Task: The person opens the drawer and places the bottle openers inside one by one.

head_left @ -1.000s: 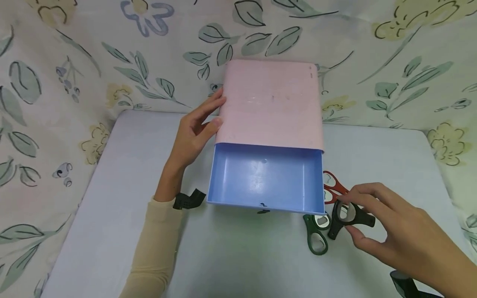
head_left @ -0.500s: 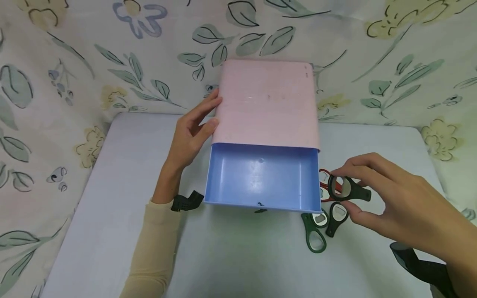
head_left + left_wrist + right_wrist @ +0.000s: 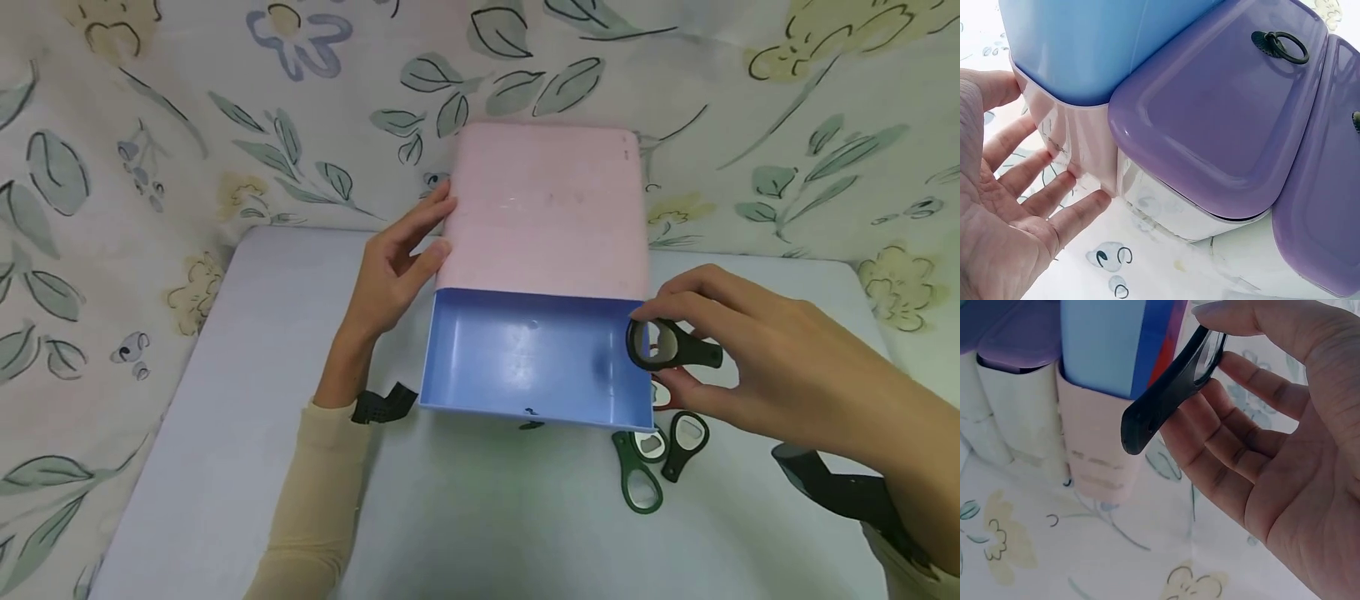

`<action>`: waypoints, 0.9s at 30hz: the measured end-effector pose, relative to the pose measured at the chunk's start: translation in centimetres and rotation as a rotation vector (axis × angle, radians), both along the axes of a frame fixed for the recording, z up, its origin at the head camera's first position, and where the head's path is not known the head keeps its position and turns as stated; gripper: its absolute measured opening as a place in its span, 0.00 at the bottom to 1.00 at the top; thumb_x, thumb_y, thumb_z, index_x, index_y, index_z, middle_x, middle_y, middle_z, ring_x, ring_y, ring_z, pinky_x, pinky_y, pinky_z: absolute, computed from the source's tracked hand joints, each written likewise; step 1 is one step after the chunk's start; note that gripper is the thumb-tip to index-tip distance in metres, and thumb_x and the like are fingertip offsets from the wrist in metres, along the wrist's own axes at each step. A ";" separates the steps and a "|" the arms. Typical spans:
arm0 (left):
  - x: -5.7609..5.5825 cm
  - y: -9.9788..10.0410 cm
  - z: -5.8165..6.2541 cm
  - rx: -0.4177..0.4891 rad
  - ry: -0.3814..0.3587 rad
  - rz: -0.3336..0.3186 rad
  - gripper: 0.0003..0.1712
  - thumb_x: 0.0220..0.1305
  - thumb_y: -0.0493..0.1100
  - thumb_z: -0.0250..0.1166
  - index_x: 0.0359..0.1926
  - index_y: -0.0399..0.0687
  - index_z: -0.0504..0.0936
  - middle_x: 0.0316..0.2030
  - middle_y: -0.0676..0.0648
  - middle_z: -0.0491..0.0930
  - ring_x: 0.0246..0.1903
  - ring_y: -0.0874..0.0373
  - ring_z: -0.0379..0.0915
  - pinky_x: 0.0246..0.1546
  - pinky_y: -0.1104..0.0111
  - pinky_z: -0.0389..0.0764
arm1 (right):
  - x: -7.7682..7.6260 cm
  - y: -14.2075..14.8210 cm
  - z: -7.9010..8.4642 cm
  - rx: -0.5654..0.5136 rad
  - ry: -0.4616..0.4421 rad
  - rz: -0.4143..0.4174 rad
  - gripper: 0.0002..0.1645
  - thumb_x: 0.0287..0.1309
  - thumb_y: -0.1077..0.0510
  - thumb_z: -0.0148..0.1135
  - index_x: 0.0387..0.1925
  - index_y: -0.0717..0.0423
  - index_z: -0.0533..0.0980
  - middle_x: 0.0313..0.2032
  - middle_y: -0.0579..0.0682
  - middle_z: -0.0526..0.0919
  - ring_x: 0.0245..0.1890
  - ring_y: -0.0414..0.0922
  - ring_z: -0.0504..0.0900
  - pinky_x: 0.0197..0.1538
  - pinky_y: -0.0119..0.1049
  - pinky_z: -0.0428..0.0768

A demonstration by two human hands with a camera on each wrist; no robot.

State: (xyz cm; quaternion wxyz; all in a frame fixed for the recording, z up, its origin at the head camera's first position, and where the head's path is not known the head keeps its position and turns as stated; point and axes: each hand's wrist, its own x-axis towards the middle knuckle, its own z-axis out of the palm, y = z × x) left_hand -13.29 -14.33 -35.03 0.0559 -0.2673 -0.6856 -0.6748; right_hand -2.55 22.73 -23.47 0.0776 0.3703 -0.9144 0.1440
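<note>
The fingers and thumb of my left hand [image 3: 390,275] lie extended against the left side of the pink drawer cabinet [image 3: 547,208]. Its blue drawer [image 3: 517,354] is pulled out toward me, with nothing visible inside. At the drawer's right wall, my right hand [image 3: 780,367] pinches a black bottle opener [image 3: 693,352] between thumb and fingertips, the ring end overlapping the wall. In the right wrist view the tapered handle of the bottle opener [image 3: 1157,409] points down, away from the palm. Below that hand lie another black opener [image 3: 677,462], green ones [image 3: 626,458] and a partly hidden red one [image 3: 663,405].
Purple drawers [image 3: 1210,119] with ring pulls sit beside the blue one in the left wrist view, shut. The white table [image 3: 487,517] carries the cabinet. Floral cloth [image 3: 322,142] rises behind and at the sides. Black straps circle both wrists.
My right hand has lifted the black bottle opener off the pile and moved it up and left to the drawer's right wall. The left hand has stayed on the cabinet.
</note>
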 end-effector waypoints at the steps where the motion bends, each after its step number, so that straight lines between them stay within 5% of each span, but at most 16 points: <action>1: 0.0 0.0 0.0 -0.002 0.001 0.000 0.30 0.72 0.34 0.60 0.73 0.34 0.74 0.81 0.47 0.65 0.81 0.54 0.60 0.69 0.64 0.80 | -0.1 -0.2 0.2 0.008 -0.006 0.000 0.36 0.43 0.53 0.82 0.58 0.43 0.81 0.54 0.38 0.81 0.33 0.33 0.80 0.30 0.25 0.77; 17: 0.1 -0.1 -0.2 -0.002 0.016 0.002 0.30 0.71 0.33 0.60 0.72 0.32 0.73 0.81 0.45 0.65 0.80 0.49 0.63 0.69 0.67 0.80 | -2.4 -4.0 2.3 0.166 -0.083 0.053 0.30 0.52 0.55 0.76 0.59 0.38 0.79 0.53 0.36 0.78 0.34 0.31 0.78 0.33 0.32 0.78; 27: 0.1 0.1 0.0 -0.003 0.011 0.001 0.30 0.70 0.31 0.59 0.72 0.34 0.74 0.80 0.46 0.65 0.80 0.50 0.64 0.69 0.66 0.80 | -3.2 -6.3 2.4 0.155 -0.122 0.107 0.30 0.55 0.55 0.76 0.61 0.42 0.80 0.53 0.39 0.79 0.40 0.33 0.80 0.41 0.33 0.84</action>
